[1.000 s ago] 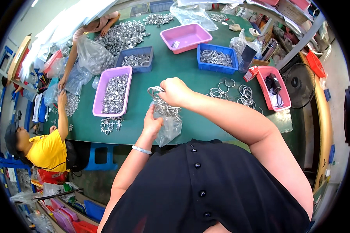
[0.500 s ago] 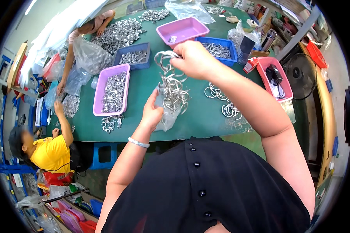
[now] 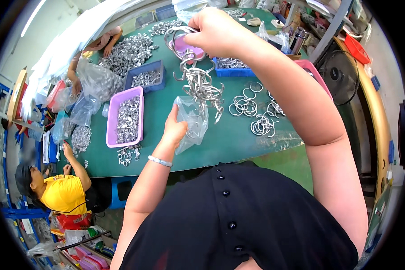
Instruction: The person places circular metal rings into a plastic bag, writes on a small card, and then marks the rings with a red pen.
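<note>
High over the table, my right hand [image 3: 213,33] pinches the top rings of a tangled bunch of silvery metal rings [image 3: 200,85], which hangs down in a clump. Below it, my left hand [image 3: 174,130] is closed on the edge of a clear plastic bag [image 3: 194,130], thumb on the near side. The bunch's lower end hangs at the bag's mouth, mostly above it. Whether anything lies inside the bag I cannot tell. More loose metal rings [image 3: 262,125] lie in small heaps on the green table [image 3: 202,157] to the right.
Left of my hands stands a lilac tray [image 3: 109,130] of small metal parts, with a blue bin [image 3: 162,76] behind. Another blue bin [image 3: 234,72] holds rings. A pile of metal parts [image 3: 132,49] covers the far left. A person in yellow [image 3: 65,193] works at the left.
My right hand has risen away from me, lifting the ring bunch up out of the bag. My left hand still holds the bag, which now hangs looser.
</note>
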